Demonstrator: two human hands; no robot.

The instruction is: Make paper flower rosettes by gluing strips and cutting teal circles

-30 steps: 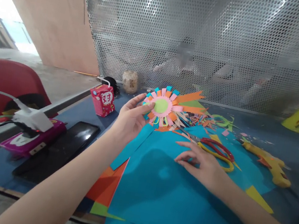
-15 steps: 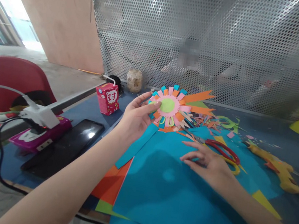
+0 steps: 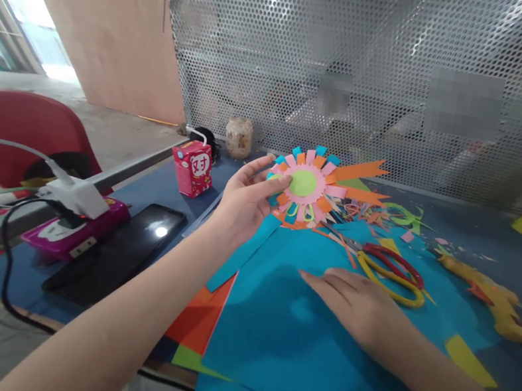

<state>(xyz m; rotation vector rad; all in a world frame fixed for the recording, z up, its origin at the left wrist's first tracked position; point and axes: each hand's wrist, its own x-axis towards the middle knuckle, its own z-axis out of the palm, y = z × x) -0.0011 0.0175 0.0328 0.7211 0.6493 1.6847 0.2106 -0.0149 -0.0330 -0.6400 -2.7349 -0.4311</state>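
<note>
A rosette [image 3: 304, 183] is held at its rim in the grip of the left hand [image 3: 246, 201], raised above the desk [image 3: 147, 190] toward its far edge. The right hand [image 3: 363, 304] is positioned over blue paper [image 3: 278, 340] that is overhung at the near edge; how wide its grip stands cannot be told. Scissors [image 3: 373, 249] are noted just beyond that hand, and a phone [image 3: 122, 252] near the desk's left edge.
</note>
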